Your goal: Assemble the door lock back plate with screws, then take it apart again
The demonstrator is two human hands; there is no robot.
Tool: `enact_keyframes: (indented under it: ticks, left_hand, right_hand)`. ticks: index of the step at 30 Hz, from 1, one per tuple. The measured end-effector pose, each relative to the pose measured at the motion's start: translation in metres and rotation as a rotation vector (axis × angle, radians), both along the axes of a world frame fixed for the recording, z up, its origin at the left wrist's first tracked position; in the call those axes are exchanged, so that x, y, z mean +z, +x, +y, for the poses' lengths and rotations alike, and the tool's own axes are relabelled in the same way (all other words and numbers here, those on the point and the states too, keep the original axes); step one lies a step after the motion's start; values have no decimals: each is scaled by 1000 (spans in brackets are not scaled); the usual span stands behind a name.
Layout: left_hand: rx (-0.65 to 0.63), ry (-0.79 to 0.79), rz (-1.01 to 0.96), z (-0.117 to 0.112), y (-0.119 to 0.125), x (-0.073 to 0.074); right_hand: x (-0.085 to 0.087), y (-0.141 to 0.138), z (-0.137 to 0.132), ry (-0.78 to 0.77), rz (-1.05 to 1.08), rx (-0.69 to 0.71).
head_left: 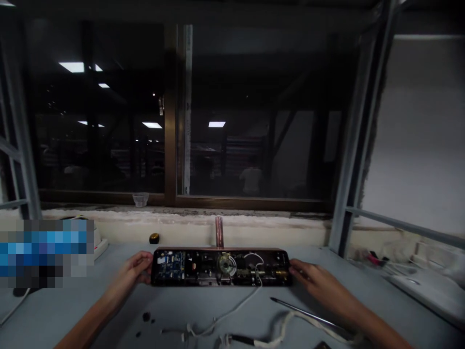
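Note:
A long, narrow black device housing lies across the middle of the view, its inside facing me. Blue circuit board fills its left end, a round metal hub sits at the centre, and a white cable trails out towards the front. Behind it rises a copper-coloured tube; whether the two are joined I cannot tell. My left hand grips the left end of the housing, and my right hand grips the right end. Some fingertips are hidden behind its edges.
A screwdriver-like rod lies on the grey table near a thicker pale cable. Small dark parts are at front left. A tape-measure-like item stands behind; a clear cup is on the sill. Metal posts flank the window.

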State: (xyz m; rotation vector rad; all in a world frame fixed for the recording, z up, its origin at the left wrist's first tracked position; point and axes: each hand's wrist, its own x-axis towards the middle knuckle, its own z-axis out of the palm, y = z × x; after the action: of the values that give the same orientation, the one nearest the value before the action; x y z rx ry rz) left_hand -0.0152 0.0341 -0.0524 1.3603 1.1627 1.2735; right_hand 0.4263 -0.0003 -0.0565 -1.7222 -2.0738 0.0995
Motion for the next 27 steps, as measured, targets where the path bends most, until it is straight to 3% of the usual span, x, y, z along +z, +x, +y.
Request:
enact_keyframes:
  ticks: [4, 9, 13, 19, 27]
  left_hand:
    - [12, -11, 115, 0, -2, -1]
    - [171, 135, 576, 1, -13, -1]
    - [200, 258, 1037, 2, -20, -5]
    - [141, 246, 1153, 2, -19, -9]
    - [125, 209, 1140, 0, -18, -10]
  right_hand:
    - [-8, 4, 4, 2, -51, -73]
    - [-14, 18, 9, 11, -70, -56]
    - [-25, 32, 14, 41, -111, -22]
    - [-41, 40, 19, 28, -209, -35]
    - [-57, 38, 23, 43, -257, 1]
